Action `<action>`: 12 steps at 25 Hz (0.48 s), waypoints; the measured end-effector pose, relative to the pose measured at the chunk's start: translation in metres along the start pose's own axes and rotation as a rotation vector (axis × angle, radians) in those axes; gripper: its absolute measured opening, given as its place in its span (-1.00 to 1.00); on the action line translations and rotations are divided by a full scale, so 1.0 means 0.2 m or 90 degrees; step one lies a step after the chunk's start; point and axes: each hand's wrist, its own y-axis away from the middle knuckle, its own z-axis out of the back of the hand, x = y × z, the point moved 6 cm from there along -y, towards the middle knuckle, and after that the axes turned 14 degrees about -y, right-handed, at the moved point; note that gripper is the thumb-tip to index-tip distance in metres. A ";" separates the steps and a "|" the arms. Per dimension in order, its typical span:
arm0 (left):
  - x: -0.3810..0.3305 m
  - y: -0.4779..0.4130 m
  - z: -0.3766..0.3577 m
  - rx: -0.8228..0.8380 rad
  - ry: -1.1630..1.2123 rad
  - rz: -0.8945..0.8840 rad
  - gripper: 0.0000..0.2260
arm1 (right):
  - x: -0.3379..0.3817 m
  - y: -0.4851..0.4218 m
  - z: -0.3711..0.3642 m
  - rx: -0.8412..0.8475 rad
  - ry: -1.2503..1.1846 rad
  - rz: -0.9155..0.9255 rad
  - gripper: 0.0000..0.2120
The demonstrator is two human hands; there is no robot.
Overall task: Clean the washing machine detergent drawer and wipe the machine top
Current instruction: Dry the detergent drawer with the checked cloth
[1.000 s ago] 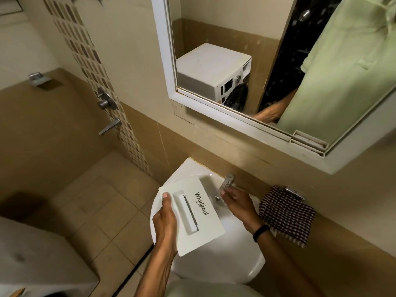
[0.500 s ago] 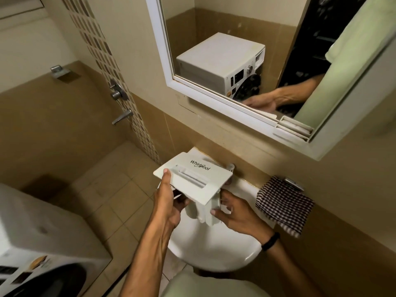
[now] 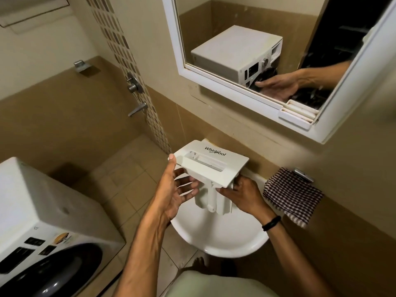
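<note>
My right hand [image 3: 244, 194] had joined the detergent drawer [image 3: 211, 166] | both hands clamped it above the basin [image 3: 225, 239], left hand [image 3: 175, 189] at 9 o'clock, right at 3 | its body hung toward 6 | washing machine [image 3: 42, 211] lay at 8, left nearer

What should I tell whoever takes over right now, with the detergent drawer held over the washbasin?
Left hand: grips the detergent drawer at its front panel, thumb on top.
Right hand: holds the drawer's body from the right.
Drawer: out of the washing machine, above the washbasin, front panel up.
Done: drawer removed; whether it is rinsed, cannot tell.
Left: finish cleaning, refit it, wipe the machine top. The checked cloth hangs on the wall, right.
</note>
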 end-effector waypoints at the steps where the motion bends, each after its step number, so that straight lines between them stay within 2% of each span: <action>1: 0.01 -0.01 0.02 0.001 0.003 0.006 -0.29 | 0.00 0.01 0.00 0.001 -0.001 0.001 -0.47; 4: 0.05 -0.04 0.08 0.004 0.013 0.043 -0.25 | 0.02 0.01 -0.02 -0.006 -0.016 0.009 -0.49; 9: 0.11 -0.11 0.18 0.007 0.015 0.079 -0.22 | 0.06 0.04 -0.04 -0.023 -0.083 -0.006 -0.75; 12: 0.13 -0.14 0.22 0.019 0.010 0.091 -0.24 | 0.04 0.04 -0.06 -0.055 -0.097 -0.010 -0.79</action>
